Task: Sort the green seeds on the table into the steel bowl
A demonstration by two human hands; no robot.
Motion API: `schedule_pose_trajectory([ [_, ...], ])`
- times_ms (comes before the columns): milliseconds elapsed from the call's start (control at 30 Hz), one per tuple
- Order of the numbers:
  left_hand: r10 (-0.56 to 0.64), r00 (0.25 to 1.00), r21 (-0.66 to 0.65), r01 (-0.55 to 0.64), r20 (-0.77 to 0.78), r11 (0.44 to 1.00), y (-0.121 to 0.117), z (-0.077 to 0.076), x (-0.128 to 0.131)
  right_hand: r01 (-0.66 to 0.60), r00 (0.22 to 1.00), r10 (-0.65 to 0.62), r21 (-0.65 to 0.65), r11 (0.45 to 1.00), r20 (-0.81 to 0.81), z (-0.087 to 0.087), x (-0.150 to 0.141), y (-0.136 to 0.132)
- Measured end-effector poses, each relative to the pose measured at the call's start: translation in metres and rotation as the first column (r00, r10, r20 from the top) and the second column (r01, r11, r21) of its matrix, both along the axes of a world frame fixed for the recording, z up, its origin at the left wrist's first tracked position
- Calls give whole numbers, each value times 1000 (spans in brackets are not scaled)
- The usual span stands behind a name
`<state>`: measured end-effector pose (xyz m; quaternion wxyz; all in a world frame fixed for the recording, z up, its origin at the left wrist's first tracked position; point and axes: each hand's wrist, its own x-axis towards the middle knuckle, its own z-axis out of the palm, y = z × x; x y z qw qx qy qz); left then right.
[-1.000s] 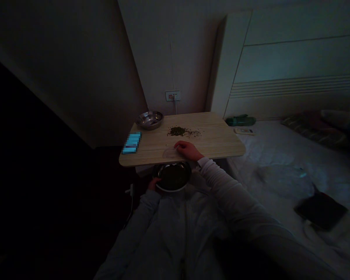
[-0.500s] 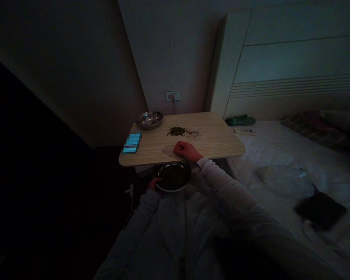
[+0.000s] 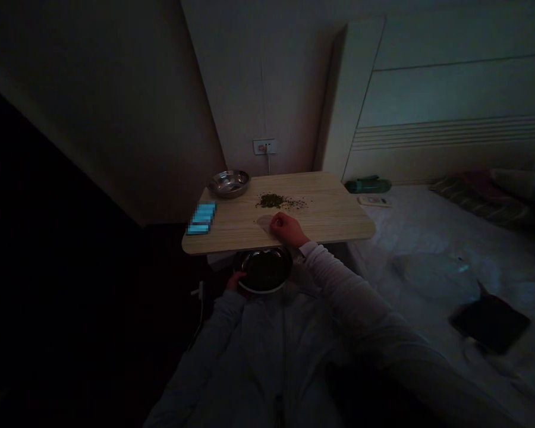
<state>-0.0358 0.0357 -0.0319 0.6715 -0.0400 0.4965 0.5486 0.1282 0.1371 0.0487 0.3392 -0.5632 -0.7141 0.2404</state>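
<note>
My left hand [image 3: 235,282] grips the near left rim of a metal bowl [image 3: 288,270] just below the table's front edge. Its inside is dark, and I cannot make out the contents. Over the front of the wooden table [image 3: 339,208], my right hand [image 3: 288,229] is closed in a pinch on a thin, translucent sheet [image 3: 264,222] that reaches out to the left of the fingers. Just beyond that hand lies a pile of small green beans or seeds [image 3: 271,201], with looser darker ones [image 3: 298,204] scattered to its right.
A second metal bowl [image 3: 229,184] stands at the table's back left corner, with a blurred-out phone-like screen [image 3: 201,217] in front of it. To the right is a bed [image 3: 410,238] with a green bottle [image 3: 369,185], a remote control [image 3: 374,201] and a dark flat object [image 3: 490,322].
My right hand has shifted slightly away from me and to the right, and the translucent sheet has moved with it. My left hand and its bowl have stayed in place.
</note>
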Motion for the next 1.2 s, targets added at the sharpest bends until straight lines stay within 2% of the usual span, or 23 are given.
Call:
schedule_pose_trajectory([
  [367,13,1000,-23,-13,-19,1000,3,-4,-1,60,985,-55,-27,998,163,7,-10,9],
  [500,17,1000,1,-17,-23,1000,3,-5,-1,106,974,-97,-34,994,205,12,-14,11],
  [700,-8,1000,107,9,-18,994,-6,1,-3,183,959,-172,-28,983,225,15,-14,7],
  [800,-7,1000,111,7,2,994,-5,-3,-3,215,954,-201,-42,976,221,14,-10,3],
  [933,-27,999,43,25,38,999,2,-11,-1,251,946,-238,-35,967,220,14,0,0],
  [1200,-14,1000,0,14,3,1000,7,-20,-8,258,933,-237,-45,965,273,13,25,1],
])
